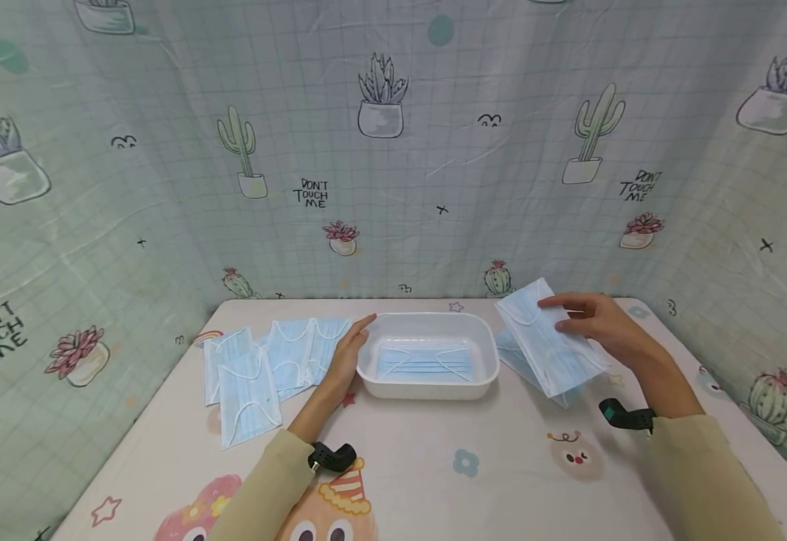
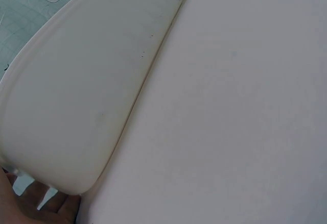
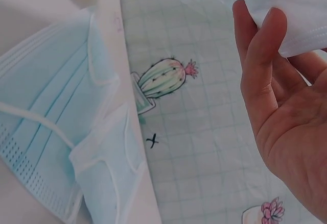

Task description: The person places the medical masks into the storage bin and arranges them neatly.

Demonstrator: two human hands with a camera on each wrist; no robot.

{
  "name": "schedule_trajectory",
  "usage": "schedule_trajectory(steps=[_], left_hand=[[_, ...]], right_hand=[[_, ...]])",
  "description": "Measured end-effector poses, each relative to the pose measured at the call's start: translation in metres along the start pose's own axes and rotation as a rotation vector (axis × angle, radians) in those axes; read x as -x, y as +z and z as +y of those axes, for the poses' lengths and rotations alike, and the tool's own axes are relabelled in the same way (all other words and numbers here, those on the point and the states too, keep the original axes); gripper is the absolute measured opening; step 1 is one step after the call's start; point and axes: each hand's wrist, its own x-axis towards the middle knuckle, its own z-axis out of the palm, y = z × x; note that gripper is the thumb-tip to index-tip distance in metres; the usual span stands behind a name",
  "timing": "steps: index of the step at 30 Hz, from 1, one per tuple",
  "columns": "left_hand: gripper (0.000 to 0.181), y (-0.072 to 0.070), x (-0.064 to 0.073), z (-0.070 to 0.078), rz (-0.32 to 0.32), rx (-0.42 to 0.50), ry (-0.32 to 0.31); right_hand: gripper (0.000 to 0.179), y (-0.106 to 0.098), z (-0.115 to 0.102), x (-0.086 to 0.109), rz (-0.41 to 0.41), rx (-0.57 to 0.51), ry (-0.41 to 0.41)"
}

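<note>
A white plastic container (image 1: 427,391) stands mid-table with a blue pleated face mask (image 1: 424,362) lying flat inside. My left hand (image 1: 346,357) rests against the container's left end, its fingers along the outer wall; part of them is hidden in the left wrist view. To the right, my right hand (image 1: 592,319) pinches a light blue face mask (image 1: 545,338) between thumb and fingers, holding it tilted above the table. Beneath it, other blue masks (image 3: 46,91) lie on the table, partly covered in the head view.
Several more blue face masks (image 1: 251,398) lie overlapping left of the container, beside my left forearm. A printed curtain (image 1: 434,150) hangs behind and at both sides of the white table (image 1: 420,473). Each wrist wears a black strap-on device (image 1: 626,415).
</note>
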Motion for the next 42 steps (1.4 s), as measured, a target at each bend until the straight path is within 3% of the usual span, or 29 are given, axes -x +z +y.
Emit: schedule_trajectory(steps=[18,42], left_hand=[[0.047,-0.001,-0.001,-0.003,-0.004,0.031,0.000],[0.046,-0.001,0.001,-0.001,0.000,0.017,-0.001]], right_hand=[[0.042,0.019,-0.027,-0.029,-0.060,-0.036,-0.098],[0.041,0.042,-0.075,-0.075,-0.161,0.023,-0.110]])
